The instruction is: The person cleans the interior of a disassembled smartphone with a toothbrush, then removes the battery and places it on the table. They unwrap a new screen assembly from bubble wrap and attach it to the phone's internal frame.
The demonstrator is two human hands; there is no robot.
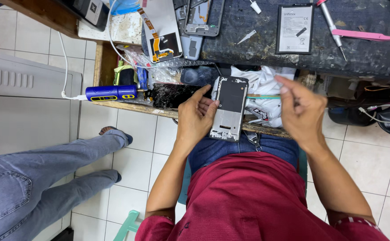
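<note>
My left hand [196, 117] grips an opened phone frame [229, 108], grey metal with a dark upper panel, held upright over my lap. My right hand [301, 111] is closed around a thin green-handled tool [263, 96] whose tip points left at the frame's right edge. Both hands hover just below the workbench edge, above an open drawer. A white cloth [263, 85] lies in the drawer behind the frame.
On the dark bench mat [248, 27] lie a phone battery [295, 29], a screwdriver [333, 27], pink tweezers [365, 35], phone frames [202, 17] and a display with flex cable [161, 31]. A blue electric screwdriver [111, 93] and cracked screen [173, 95] rest in the drawer. Another person's jeans-clad legs [47, 174] stand left.
</note>
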